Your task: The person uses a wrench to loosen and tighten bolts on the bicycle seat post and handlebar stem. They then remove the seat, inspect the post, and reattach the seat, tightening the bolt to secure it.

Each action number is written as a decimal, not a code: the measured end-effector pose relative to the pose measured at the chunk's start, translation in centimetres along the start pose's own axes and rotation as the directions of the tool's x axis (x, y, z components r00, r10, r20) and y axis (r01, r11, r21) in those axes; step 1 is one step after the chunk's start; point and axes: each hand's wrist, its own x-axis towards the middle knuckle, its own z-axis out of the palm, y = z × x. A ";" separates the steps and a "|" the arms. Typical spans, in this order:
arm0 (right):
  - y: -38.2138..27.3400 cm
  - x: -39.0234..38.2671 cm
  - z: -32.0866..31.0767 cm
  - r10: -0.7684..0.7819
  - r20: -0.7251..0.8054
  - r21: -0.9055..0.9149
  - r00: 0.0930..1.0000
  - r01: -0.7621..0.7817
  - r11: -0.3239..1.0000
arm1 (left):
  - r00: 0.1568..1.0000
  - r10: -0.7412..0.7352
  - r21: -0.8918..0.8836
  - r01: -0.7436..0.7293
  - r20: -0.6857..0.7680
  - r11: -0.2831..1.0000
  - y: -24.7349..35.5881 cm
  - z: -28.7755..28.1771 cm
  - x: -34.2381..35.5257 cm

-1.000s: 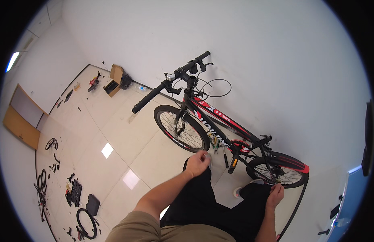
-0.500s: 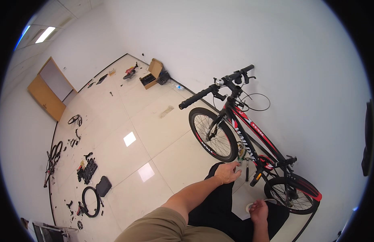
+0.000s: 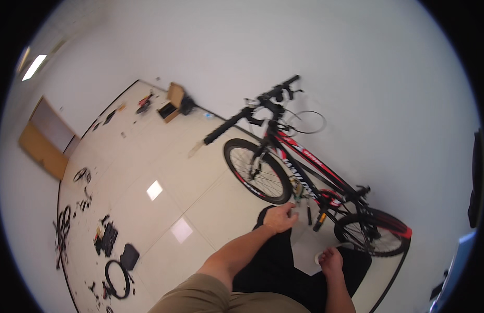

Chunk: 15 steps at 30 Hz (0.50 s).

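Observation:
In front of me a black bicycle [image 3: 299, 161] with red and white trim leans toward the wall, handlebar to the far left. My left hand [image 3: 279, 218] rests by my left knee, fingers loosely bent and apart, with nothing visible in them. Just past its fingertips lie a small green-and-metal item [image 3: 297, 191] and a dark-handled tool [image 3: 309, 213], beside the frame. Over my right thigh, my right hand [image 3: 331, 260] has its fingers curled closed; what they hold is hidden. A white ring [image 3: 318, 258], like a tape roll, shows beside those fingers.
An open cardboard box [image 3: 170, 110] stands by the far wall. On the left floor are a black tool case [image 3: 109, 239], a dark case [image 3: 129, 257], a loose wheel [image 3: 117, 279] and scattered bike parts. A wooden door [image 3: 42, 151] stands ajar.
The view has turned, shifting the bicycle and room leftward in the picture. Both hands keep nearly the same places and poses relative to my legs.

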 end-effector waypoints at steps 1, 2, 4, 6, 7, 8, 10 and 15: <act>0.1 0.1 0.1 -0.013 0.023 -0.019 1.000 0.014 1.000 | 1.000 -0.025 -0.013 0.025 0.010 1.000 0.0 -0.5 0.1; 0.0 0.1 0.0 -0.028 0.004 -0.005 1.000 0.028 1.000 | 0.998 -0.064 -0.064 0.065 0.004 0.996 0.2 -0.5 0.3; 0.2 0.1 0.2 -0.027 -0.012 0.021 1.000 0.027 0.999 | 0.992 -0.126 -0.189 0.123 -0.002 0.974 0.2 -2.0 1.2; 0.3 -0.3 0.5 -0.012 -0.023 0.044 1.000 0.013 0.999 | 0.993 -0.055 -0.223 0.030 -0.105 0.974 1.6 -4.8 2.1; 0.3 -0.5 0.6 -0.012 -0.009 0.042 1.000 0.012 0.999 | 0.983 0.014 -0.174 -0.046 -0.183 0.984 2.6 -6.7 2.6; 0.0 -0.7 0.0 -0.025 -0.017 0.033 1.000 0.026 0.999 | 0.961 0.118 -0.153 -0.160 -0.252 0.975 3.0 -7.8 3.4; -0.1 -1.0 -0.2 -0.025 -0.008 0.032 1.000 0.025 0.999 | 0.849 0.345 0.009 -0.373 -0.401 0.928 4.3 -12.7 5.0; 0.1 -1.3 0.6 -0.042 0.005 0.042 0.999 0.042 0.998 | 0.613 0.675 0.596 -0.380 -0.411 0.707 8.9 -26.4 7.9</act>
